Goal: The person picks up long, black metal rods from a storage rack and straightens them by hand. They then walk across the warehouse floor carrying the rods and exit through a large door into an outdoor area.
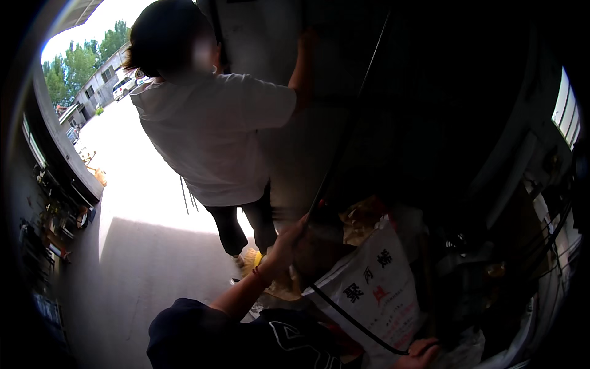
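A long, thin dark strip or rod (344,132) slants down from the top of the head view to my left hand (287,245). The fingers of that hand are wrapped round it, and a red band circles the wrist. Below, a black strip (353,320) runs on to my right hand (421,353), which is closed round it near the lower edge. Whether both lengths are one piece is hidden behind the left hand and in shadow. A white printed sack (384,289) lies behind the lower length.
A person in a white shirt (209,132) stands just ahead, one arm raised toward a dark panel. Crumpled brown paper (362,221) sits by the sack. Shelves with clutter (58,237) line the left wall beside a bright doorway. The right side is mostly deep shadow.
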A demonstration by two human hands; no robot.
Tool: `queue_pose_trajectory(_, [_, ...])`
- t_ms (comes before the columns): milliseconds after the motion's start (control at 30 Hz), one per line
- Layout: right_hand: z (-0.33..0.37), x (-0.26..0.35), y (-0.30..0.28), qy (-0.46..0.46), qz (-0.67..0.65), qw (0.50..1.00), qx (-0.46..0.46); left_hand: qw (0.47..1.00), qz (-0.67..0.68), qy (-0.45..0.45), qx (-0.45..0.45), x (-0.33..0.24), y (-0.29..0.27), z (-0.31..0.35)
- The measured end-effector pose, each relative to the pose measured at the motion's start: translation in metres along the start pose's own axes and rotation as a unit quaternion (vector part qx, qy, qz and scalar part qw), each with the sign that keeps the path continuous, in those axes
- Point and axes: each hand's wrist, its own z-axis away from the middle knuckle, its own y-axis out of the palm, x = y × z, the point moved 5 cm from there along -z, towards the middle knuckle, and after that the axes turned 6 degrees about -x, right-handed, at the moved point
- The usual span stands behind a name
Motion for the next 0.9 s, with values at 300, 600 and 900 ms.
queue_pose_trajectory(300, [0.005, 0.014, 0.018, -0.025, 0.033, 0.999, -0.003, 0.997, 0.027, -0.007, 0.069, 0.007, -0.024, -0.003])
queue_pose_trajectory(600, [0.007, 0.008, 0.013, -0.048, 0.026, 0.998, -0.014, 0.999, -0.036, 0.016, 0.01, -0.006, -0.028, 0.003])
queue_pose_trajectory(900, [0.017, 0.025, 0.019, 0.017, 0.092, 0.994, -0.062, 0.999, -0.008, 0.034, 0.039, -0.003, -0.026, 0.0])
